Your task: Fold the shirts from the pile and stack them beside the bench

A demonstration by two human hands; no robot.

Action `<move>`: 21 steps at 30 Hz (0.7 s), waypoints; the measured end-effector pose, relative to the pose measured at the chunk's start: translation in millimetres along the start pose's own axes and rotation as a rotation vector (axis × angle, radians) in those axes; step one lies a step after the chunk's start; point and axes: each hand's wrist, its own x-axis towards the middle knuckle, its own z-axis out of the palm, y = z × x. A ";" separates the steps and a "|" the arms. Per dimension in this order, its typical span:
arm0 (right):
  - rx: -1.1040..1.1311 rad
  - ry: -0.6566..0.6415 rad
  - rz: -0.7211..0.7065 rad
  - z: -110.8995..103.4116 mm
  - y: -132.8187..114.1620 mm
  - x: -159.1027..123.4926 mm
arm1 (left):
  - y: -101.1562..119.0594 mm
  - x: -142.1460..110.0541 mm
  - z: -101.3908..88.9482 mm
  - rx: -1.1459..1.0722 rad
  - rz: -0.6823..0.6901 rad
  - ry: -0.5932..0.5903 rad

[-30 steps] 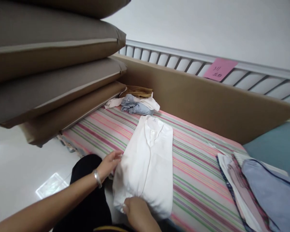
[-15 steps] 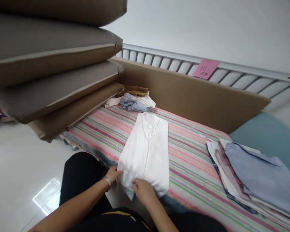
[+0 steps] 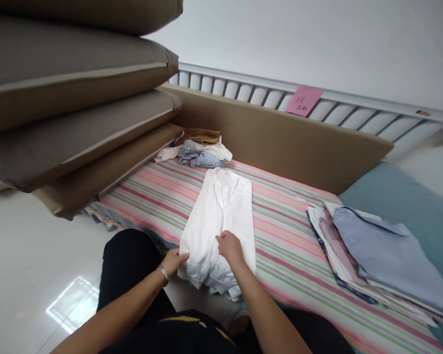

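Note:
A white collared shirt (image 3: 225, 211) lies front up on the striped bedsheet, its sides tucked in and its collar toward the wall. Its lower hem hangs rumpled over the bed's near edge. My left hand (image 3: 173, 260) pinches the shirt's left edge near the bottom. Over the lower middle, beside the button placket, my right hand (image 3: 229, 246) has its fingers closed on the shirt's cloth.
Folded clothes (image 3: 384, 255) are stacked on the right. A crumpled clothes pile (image 3: 201, 152) lies at the back left, beside tall stacked cushions (image 3: 77, 98). A brown board (image 3: 280, 142) leans along the railing, which carries a pink note (image 3: 304, 100).
My right hand has moved up from the hem to the shirt's lower middle. The hem's cloth is now more bunched. My left hand stays at the left edge. The view has shifted slightly.

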 end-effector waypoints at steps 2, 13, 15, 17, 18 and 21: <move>-0.009 0.012 -0.006 -8.5 0.0 3.3 | 0.6 -1.7 -0.1 -0.004 0.014 -0.016; 0.043 0.068 -0.022 -14.6 17.9 3.3 | -30.8 15.5 -3.6 0.124 -0.004 0.138; 0.098 0.069 -0.036 -17.4 20.2 -2.5 | -34.7 19.4 -3.1 0.107 -0.005 0.125; 0.159 0.079 -0.049 -24.1 30.5 -15.2 | -37.0 23.2 -4.0 0.082 -0.018 0.100; 0.191 0.088 -0.053 -28.1 40.3 -24.2 | -37.8 24.9 -5.1 0.072 -0.029 0.092; 0.291 0.073 0.055 -35.9 88.0 -56.5 | -39.5 28.1 -9.4 0.052 -0.065 0.071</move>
